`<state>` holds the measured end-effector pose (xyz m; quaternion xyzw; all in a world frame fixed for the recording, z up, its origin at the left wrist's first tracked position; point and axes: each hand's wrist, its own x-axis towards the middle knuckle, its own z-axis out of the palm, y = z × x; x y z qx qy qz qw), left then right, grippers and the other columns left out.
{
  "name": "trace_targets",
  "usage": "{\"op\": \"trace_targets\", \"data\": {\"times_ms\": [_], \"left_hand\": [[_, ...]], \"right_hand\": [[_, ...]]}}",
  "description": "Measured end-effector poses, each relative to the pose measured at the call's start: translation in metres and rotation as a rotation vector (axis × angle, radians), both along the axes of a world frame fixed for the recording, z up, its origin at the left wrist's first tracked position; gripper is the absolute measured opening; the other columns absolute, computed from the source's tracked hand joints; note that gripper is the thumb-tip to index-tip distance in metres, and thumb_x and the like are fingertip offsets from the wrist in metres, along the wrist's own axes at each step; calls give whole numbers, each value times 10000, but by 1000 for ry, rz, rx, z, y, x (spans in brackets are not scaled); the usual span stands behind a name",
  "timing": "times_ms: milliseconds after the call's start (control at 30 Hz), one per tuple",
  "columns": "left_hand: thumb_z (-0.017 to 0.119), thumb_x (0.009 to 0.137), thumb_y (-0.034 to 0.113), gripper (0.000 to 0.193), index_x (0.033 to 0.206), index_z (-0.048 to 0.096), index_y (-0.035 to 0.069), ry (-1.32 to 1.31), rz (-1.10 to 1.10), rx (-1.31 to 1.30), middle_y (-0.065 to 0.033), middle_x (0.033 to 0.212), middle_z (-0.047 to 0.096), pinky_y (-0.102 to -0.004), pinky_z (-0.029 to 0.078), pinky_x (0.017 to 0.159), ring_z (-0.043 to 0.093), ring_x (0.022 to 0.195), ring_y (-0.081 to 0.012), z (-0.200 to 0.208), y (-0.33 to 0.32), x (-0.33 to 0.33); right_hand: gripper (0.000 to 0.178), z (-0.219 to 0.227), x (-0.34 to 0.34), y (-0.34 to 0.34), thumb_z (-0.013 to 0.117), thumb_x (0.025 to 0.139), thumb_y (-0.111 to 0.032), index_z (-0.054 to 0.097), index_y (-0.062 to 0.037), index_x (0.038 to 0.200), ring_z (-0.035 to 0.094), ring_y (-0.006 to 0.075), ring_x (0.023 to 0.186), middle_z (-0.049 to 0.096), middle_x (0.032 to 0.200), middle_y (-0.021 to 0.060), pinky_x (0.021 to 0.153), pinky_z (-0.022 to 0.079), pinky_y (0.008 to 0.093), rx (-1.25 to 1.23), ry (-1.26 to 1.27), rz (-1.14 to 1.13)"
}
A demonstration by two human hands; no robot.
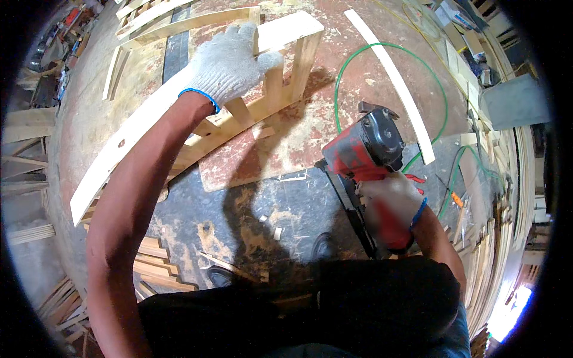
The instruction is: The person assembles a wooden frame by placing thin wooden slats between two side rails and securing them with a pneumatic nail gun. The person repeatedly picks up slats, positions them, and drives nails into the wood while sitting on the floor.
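Observation:
My left hand (225,64), in a white knit glove with a blue cuff, grips the upper edge of a pale wooden frame (140,128) near its far right end. The frame stands on edge, its long boards joined by short crosspieces that show below my hand. At the right, my right hand (394,196), gloved the same way, is closed around the handle of a red and black nail gun (361,152). The nail gun is held above the floor, apart from the frame. Its long magazine slants down toward my legs.
A green air hose (444,89) loops over the worn floor beside a long pale board (397,83). Stacked wood pieces (156,265) lie at lower left. More timber (495,256) lines the right side, near an orange-handled tool (457,199). Another wooden frame (179,25) lies beyond.

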<state>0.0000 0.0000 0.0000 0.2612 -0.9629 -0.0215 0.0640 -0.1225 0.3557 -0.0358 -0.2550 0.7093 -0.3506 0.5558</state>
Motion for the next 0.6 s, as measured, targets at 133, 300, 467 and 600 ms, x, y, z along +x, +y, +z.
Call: {"op": "trace_targets", "data": {"times_ms": [133, 300, 467, 600], "left_hand": [[548, 982, 609, 801, 1469, 475, -23, 20, 8, -54, -294, 1348, 591, -507, 466, 1066, 570, 1267, -440, 0, 1, -1], [536, 1005, 562, 736, 1469, 477, -6, 25, 25, -29, -288, 1313, 607, -516, 487, 1033, 593, 1226, -446, -1, 6, -3], [538, 1018, 505, 674, 1460, 481, 0, 6, 44, -57, -284, 1273, 620, -522, 502, 1002, 605, 1193, -452, -3, 7, -1], [547, 1016, 490, 614, 1382, 519, -2, 39, -7, -84, -277, 1202, 633, -538, 511, 948, 621, 1120, -450, -5, 2, -3]], "right_hand": [[219, -3, 5, -3, 720, 828, -108, 679, -70, 1040, 668, 236, 626, 682, 757, 74, 580, 546, 357, 49, -36, -137], [367, -22, -1, -2, 715, 874, -121, 616, -40, 1218, 607, 191, 485, 654, 722, 62, 434, 487, 323, -269, 83, -57], [267, -22, -3, -17, 722, 881, -189, 654, -44, 1095, 606, 193, 487, 634, 632, 61, 485, 487, 331, -334, 141, -85], [160, -13, -1, -38, 676, 810, -99, 661, -26, 951, 657, 288, 647, 619, 693, 120, 610, 521, 394, -367, 477, 6]]}}
